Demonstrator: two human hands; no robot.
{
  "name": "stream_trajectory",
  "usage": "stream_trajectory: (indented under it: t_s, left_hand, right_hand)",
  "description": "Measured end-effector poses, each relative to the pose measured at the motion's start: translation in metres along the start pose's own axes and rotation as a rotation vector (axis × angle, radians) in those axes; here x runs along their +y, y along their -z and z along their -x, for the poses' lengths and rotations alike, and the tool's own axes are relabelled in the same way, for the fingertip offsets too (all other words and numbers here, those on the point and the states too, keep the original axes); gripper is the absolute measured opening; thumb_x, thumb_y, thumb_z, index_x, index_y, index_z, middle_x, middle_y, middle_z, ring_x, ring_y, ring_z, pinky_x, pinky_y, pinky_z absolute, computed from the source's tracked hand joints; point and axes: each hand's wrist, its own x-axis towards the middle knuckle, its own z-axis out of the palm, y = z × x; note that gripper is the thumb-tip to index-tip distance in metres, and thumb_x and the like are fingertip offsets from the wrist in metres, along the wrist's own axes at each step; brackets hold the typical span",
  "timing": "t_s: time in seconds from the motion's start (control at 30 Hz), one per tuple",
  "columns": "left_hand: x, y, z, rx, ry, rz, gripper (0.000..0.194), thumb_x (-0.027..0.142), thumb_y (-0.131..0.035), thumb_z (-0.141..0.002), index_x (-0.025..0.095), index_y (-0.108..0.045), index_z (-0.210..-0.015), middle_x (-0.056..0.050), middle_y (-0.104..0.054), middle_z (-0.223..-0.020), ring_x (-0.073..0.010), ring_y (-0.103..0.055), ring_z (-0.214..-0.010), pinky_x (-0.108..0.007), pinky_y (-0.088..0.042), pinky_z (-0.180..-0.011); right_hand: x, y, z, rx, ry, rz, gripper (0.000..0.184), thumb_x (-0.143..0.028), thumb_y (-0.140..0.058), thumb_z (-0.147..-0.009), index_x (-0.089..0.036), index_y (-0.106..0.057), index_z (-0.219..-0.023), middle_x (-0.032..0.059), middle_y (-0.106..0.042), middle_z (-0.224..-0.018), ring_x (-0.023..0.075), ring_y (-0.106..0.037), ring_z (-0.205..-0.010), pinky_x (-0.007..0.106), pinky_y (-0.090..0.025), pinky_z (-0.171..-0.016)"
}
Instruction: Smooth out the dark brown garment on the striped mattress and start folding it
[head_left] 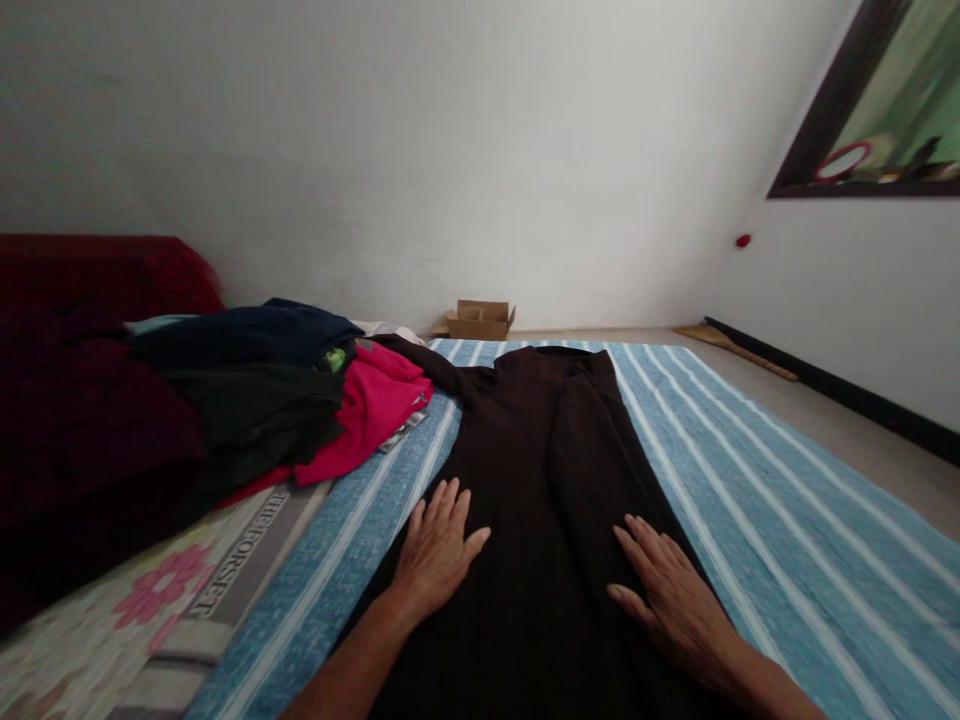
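A long dark brown, long-sleeved garment (517,470) lies spread flat, its neck opening at the far end. One sleeve is folded down over its right side; the other stretches out to the left toward a heap of clothes. My left hand (441,545) rests flat on the garment's left edge, fingers extended and thumb apart. On the right side, my right hand (667,595) lies palm down on the cloth, its fingers also stretched out. Neither hand grips anything. The garment's near end runs out of the bottom of the view.
A blue-and-white striped sheet (757,480) lies under the garment. At the left, a clothes heap (255,400) includes a bright pink garment (375,405), over a flowered cloth (165,585). A cardboard box (480,320) stands by the far wall. A window (892,110) is at upper right.
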Motion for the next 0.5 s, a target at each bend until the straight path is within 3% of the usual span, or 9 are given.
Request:
stream_trajectory:
  t_s: [0.13, 0.27, 0.37, 0.5]
  left_hand:
    - [-0.001, -0.003, -0.006, 0.035, -0.02, -0.062, 0.061, 0.046, -0.034, -0.089, 0.009, -0.041, -0.137, -0.014, -0.029, -0.148, -0.0275, -0.02, -0.138, -0.047, -0.02, -0.11]
    - [-0.001, -0.003, -0.009, 0.061, -0.035, -0.102, 0.062, 0.047, -0.033, -0.088, 0.009, -0.043, -0.135, -0.014, -0.031, -0.147, -0.0282, -0.024, -0.137, -0.047, -0.024, -0.109]
    - [-0.001, -0.003, -0.01, 0.06, -0.029, -0.107, 0.062, 0.047, -0.033, -0.087, 0.009, -0.044, -0.135, -0.015, -0.032, -0.146, -0.0281, -0.026, -0.137, -0.047, -0.025, -0.108]
    - [-0.004, -0.006, -0.012, 0.063, -0.057, -0.137, 0.061, 0.045, -0.031, -0.087, 0.009, -0.043, -0.135, -0.014, -0.034, -0.146, -0.0274, -0.025, -0.137, -0.045, -0.024, -0.108]
  right_hand:
    - [-0.011, 0.021, -0.001, 0.008, -0.034, -0.014, 0.07, -0.061, -0.033, -0.089, -0.012, -0.041, -0.138, 0.0162, -0.033, -0.144, 0.0288, -0.028, -0.134, 0.05, -0.03, -0.107]
    - [-0.03, 0.037, -0.002, 0.098, -0.032, -0.027, 0.068, -0.06, -0.035, -0.089, -0.013, -0.042, -0.137, 0.0159, -0.033, -0.144, 0.0294, -0.027, -0.135, 0.05, -0.028, -0.108]
    - [-0.043, 0.038, -0.006, 0.12, -0.027, -0.05, 0.067, -0.06, -0.034, -0.089, -0.015, -0.042, -0.138, 0.0156, -0.032, -0.145, 0.0296, -0.026, -0.136, 0.05, -0.026, -0.109]
    - [-0.05, 0.029, -0.014, 0.055, -0.07, -0.113, 0.066, -0.06, -0.033, -0.09, -0.017, -0.04, -0.139, 0.015, -0.03, -0.147, 0.0306, -0.022, -0.137, 0.053, -0.021, -0.109]
